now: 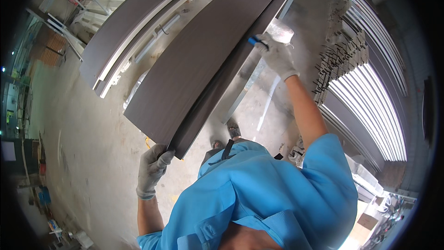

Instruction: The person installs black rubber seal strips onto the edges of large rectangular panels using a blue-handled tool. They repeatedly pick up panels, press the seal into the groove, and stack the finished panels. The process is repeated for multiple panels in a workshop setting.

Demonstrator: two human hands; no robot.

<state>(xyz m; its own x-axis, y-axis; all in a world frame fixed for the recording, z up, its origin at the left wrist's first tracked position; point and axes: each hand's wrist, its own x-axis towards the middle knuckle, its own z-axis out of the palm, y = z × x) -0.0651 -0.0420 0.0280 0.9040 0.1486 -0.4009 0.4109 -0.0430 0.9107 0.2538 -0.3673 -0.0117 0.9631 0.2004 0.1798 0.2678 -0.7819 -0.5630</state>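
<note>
A long dark brown panel (199, 51) runs from near my left side to the far right, with a long dark edge strip (196, 127) along its right side. My left hand (155, 169), in a light grey glove, pinches the near end of that strip between thumb and fingers. Farther along the strip, my right hand (277, 58), gloved the same way, is closed around a small blue-and-black tool (254, 40). The tool meets the strip's edge; its exact kind is too small to make out. Under the panel, its support is mostly hidden.
Another dark panel with white edges (134, 18) lies to the left, across a gap. Stacked light-edged profiles (370, 111) stand at the right, with a bundle of thin dark-ended pieces (342, 60) beside them. Concrete floor (88, 157) spreads to the left. My shoes (234, 131) are below the panel.
</note>
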